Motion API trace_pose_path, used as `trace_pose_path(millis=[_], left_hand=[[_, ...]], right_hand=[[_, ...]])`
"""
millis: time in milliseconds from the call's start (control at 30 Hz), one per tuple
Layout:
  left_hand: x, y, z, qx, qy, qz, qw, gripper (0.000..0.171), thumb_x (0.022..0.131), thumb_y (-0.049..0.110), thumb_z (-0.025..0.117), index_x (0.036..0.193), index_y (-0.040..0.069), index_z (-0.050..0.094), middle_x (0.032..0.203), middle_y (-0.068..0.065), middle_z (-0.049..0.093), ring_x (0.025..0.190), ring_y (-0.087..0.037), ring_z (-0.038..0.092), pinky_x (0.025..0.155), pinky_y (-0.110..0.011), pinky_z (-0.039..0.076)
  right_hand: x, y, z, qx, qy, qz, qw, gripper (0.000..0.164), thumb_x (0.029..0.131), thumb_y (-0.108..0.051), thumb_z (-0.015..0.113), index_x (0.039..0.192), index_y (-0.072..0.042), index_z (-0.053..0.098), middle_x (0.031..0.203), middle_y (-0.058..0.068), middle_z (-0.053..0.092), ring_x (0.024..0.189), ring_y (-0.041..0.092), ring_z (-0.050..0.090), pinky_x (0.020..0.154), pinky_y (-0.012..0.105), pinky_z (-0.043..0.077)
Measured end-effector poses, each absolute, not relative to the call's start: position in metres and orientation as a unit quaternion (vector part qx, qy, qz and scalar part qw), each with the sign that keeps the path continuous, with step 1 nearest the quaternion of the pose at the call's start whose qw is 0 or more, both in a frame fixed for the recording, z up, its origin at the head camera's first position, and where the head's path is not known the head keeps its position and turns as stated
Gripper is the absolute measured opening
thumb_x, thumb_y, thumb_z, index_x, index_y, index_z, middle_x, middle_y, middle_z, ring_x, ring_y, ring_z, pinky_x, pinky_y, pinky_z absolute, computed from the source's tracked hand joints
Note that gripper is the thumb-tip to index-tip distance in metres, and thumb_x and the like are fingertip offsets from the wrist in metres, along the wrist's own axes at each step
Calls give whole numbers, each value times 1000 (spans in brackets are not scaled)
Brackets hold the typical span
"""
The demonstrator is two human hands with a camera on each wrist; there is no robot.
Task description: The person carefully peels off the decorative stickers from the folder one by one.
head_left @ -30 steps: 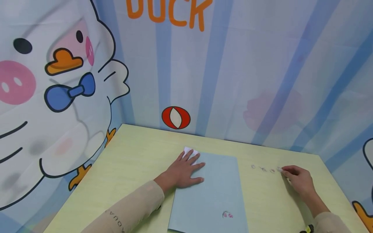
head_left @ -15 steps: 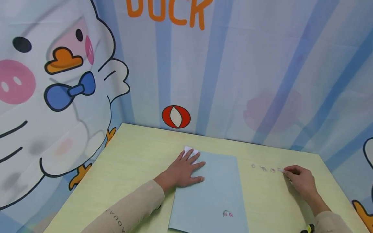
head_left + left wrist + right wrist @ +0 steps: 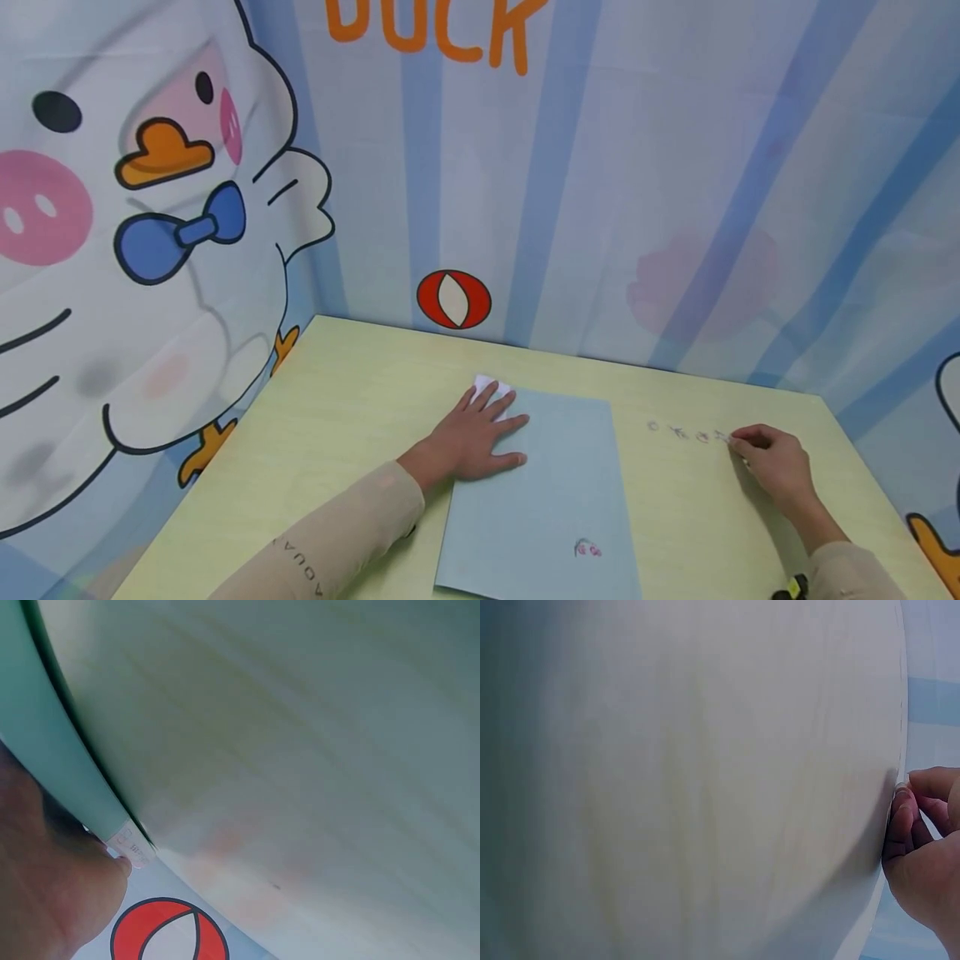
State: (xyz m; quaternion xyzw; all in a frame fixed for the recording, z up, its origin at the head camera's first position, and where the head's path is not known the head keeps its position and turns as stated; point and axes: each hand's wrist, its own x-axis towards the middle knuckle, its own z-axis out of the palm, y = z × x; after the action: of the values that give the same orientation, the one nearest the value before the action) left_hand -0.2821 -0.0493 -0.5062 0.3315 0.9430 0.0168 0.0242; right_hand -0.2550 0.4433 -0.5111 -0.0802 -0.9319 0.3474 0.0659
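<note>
My left hand point(image 3: 474, 437) lies with fingers spread on the upper left of a light blue folder point(image 3: 540, 492), partly over a white label point(image 3: 487, 387) at its top corner. In the left wrist view the label point(image 3: 133, 844) carries small print. To the folder's right, my right hand point(image 3: 776, 467) holds thumb and forefinger together at the end of a row of small, clear-looking stickers point(image 3: 678, 433). The last sticker point(image 3: 722, 436) meets those fingertips and is partly covered by them. The right wrist view shows a tiny pale bit point(image 3: 901, 784) at the pinched fingertips.
A small sticker with pink marks point(image 3: 588, 548) lies on the folder's lower part. The pale yellow table point(image 3: 360, 375) ends at a printed cloth backdrop point(image 3: 480, 167) behind and at the sides. A black and yellow object point(image 3: 791, 588) sits by the right sleeve.
My right fingertips have shifted slightly right, and more of the last sticker in the row shows beside them. The left hand has stayed in place on the folder.
</note>
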Motion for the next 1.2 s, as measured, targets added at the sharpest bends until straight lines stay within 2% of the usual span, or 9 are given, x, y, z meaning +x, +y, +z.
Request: trace_pose_path(millis=[400,767,1067,1200], left_hand=[[-283,-49,-504,331,943,14,26,73,104,72,38,167,36,34,177,-2,17,164,-34,5,129,-59,8],[-284,-48,-506,333,942,14,30,73,104,73,37,167,36,33,178,-2,16,164,-33,4,129,-58,6],[-283,-47,-504,337,941,15,28,73,104,72,38,167,35,35,177,-3,18,164,-34,7,129,-58,7],[-283,-47,-505,336,942,7,24,73,104,72,38,167,36,35,177,-3,19,164,-34,8,129,-58,9]], right_hand=[[-252,442,-507,-78,-936,338,61,41,109,-30,60,125,6,68,112,21,69,87,19,60,64,29,50],[-250,436,-508,-68,-928,354,96,44,109,-33,60,128,5,68,111,21,72,79,-1,57,62,25,50],[-246,416,-502,-8,-939,320,122,38,108,-30,64,125,2,72,110,19,72,89,8,61,69,22,49],[-249,403,-501,21,-937,320,140,33,106,-27,67,123,0,74,108,15,73,88,1,60,71,18,48]])
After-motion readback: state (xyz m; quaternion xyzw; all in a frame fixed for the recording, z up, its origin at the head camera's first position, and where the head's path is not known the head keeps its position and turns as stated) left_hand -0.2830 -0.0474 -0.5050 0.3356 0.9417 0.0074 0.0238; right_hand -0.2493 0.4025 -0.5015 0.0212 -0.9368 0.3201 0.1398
